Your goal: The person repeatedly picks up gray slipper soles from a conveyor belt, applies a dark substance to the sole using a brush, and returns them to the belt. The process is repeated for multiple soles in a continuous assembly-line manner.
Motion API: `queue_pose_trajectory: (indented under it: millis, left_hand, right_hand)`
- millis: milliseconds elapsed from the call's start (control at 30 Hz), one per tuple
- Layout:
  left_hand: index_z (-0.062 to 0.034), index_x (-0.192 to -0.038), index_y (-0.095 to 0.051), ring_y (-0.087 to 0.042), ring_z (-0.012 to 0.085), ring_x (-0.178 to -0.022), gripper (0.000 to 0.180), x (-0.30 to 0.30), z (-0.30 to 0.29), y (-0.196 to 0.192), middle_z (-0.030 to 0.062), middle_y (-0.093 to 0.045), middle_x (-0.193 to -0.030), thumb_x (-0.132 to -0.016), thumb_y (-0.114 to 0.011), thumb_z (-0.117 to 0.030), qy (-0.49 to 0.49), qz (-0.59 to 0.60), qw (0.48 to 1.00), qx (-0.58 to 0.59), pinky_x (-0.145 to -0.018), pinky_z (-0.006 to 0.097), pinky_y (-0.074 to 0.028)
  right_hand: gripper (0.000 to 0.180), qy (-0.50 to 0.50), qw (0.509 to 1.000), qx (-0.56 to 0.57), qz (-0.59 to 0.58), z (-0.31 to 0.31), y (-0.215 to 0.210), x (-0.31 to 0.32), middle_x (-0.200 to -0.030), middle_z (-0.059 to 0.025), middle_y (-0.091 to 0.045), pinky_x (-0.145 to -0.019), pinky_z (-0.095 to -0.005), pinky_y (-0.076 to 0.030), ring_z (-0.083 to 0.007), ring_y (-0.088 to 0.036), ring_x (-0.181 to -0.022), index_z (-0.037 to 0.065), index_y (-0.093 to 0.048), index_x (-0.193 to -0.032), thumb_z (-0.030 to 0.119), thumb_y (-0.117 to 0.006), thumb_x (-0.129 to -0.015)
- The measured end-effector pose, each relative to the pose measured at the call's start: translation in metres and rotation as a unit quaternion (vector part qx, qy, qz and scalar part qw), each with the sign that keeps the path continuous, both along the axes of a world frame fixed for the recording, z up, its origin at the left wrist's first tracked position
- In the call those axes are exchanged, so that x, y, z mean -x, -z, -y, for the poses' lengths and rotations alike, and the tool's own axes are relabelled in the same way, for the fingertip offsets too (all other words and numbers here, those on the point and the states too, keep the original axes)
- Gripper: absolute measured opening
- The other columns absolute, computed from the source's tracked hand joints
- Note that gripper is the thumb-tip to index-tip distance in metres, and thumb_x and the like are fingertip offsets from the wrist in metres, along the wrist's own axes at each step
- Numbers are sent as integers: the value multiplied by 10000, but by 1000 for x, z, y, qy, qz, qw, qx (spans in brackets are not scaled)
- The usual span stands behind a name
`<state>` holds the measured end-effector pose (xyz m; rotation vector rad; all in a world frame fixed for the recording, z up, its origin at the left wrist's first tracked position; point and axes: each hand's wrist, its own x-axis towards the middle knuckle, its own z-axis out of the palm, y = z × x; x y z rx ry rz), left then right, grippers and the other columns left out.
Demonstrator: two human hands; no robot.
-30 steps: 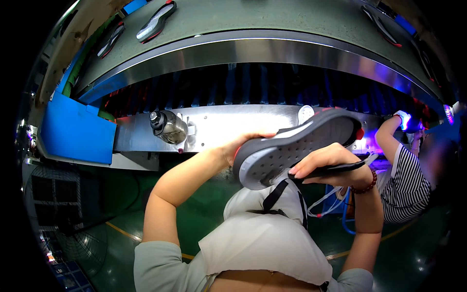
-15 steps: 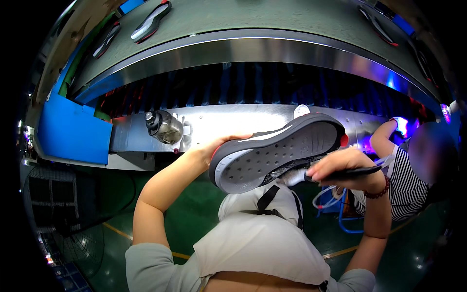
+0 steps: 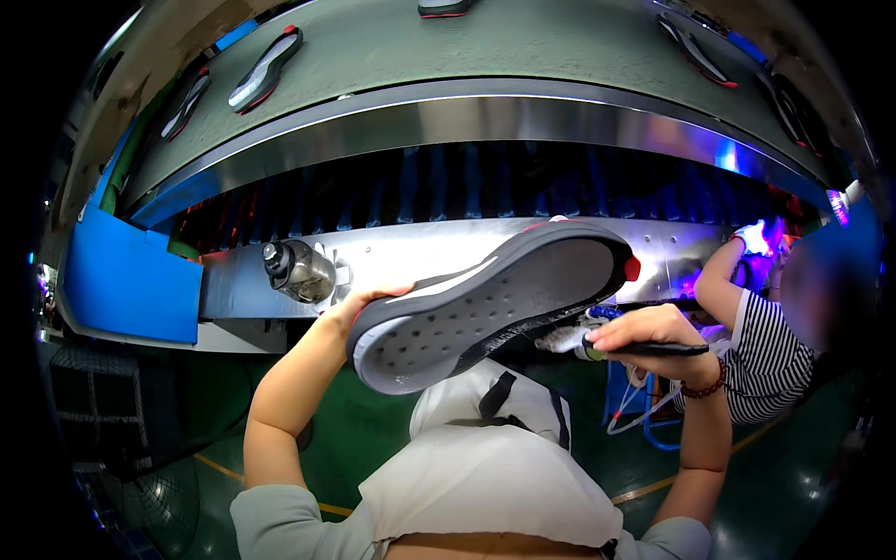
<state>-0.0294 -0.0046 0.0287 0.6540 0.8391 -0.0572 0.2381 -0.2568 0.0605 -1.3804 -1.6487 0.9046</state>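
Now the grey rubber-soled shoe with a perforated tread (image 3: 490,303), sole up just in front of the shiny steel conveyor rim (image 3: 467,117), has swung flatter, left hand (image 3: 359,306) gripping its heel end, right hand (image 3: 653,336) clenching a black-handled brush (image 3: 635,348) beneath its toe, likely mid-coating.

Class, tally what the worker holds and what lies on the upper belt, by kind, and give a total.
Shoe, sole up, in left hand: 1
Brush in right hand: 1
Soles on belt: at least 5, first
Total: at least 7
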Motion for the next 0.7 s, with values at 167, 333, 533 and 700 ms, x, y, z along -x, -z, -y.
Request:
queue_pose_trajectory:
  millis: [167, 333, 533, 700]
  left_hand:
    - [-9, -1005, -579, -594, 221, -802, 380, 4, -11, 10, 131, -617, -919, -693, -661, -209, -18, 22, 999, 15, -754, 319, -478]
    - [-15, -1016, -577, -592, 233, -826, 400, 11, -17, 18, 130, -616, -937, -681, -667, -215, -1, 11, 1000, 15, -773, 341, -475]
    - [-22, -1106, -554, -580, 265, -953, 421, -31, 24, 58, 152, -587, -1073, -796, -537, -307, -30, 165, 958, 232, -854, 386, -454]
    - [-21, -1126, -538, -572, 267, -974, 429, -40, 36, 65, 152, -579, -1088, -811, -501, -310, -55, 165, 969, 175, -865, 393, -447]
  right_hand:
    - [184, 71, 996, -57, -18, -5, 3, -12, -910, -128, -646, -763, -276, -482, -220, -616, -892, -2, -633, -842, -54, -668, -669]
    - [196, 53, 998, 0, -35, 0, -2, -24, -926, -141, -644, -799, -294, -480, -226, -622, -885, -5, -644, -877, -36, -666, -684]
    - [215, 92, 982, -47, -158, -39, 20, 25, -935, -129, -645, -807, -277, -464, -192, -614, -878, -6, -639, -913, 27, -681, -705]
    - [116, 369, 897, -38, -240, -43, 77, -5, -861, -69, -649, -681, -214, -467, -94, -590, -756, -12, -637, -864, 24, -634, -754]
